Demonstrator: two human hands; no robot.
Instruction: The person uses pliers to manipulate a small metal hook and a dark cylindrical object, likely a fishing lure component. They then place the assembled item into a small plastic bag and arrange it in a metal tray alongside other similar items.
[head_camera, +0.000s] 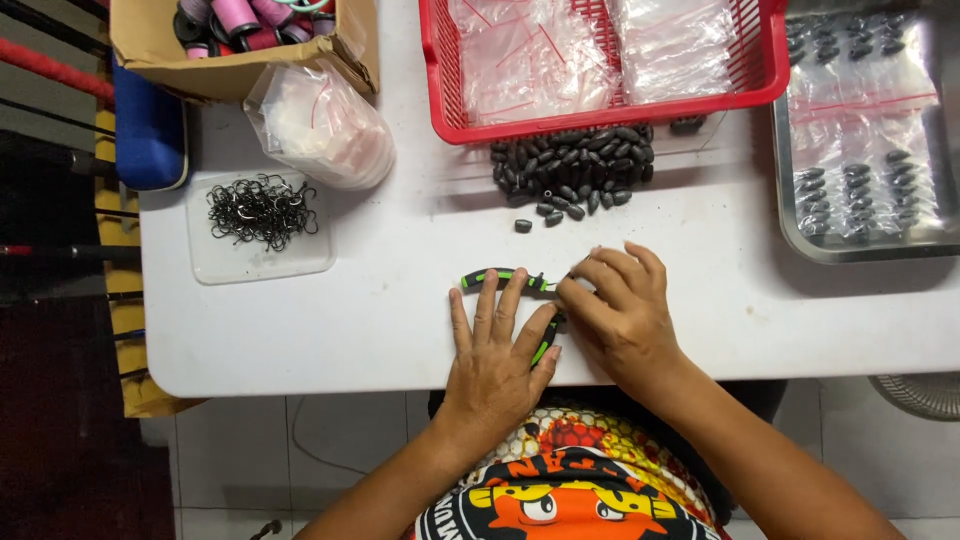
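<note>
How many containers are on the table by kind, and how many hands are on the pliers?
Red basket: 1
Cardboard box: 1
Metal tray: 1
Clear lid with hooks: 1
Total containers: 4
Hands on the green-and-black pliers: 2, left hand and right hand

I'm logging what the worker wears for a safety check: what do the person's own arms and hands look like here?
Both hands, left hand and right hand, are bare: no gloves, rings, watch or bands show. Both forearms are uncovered, with no sleeves in view. Between the arms shows a shirt with a bright orange, yellow and black cartoon print.
</note>
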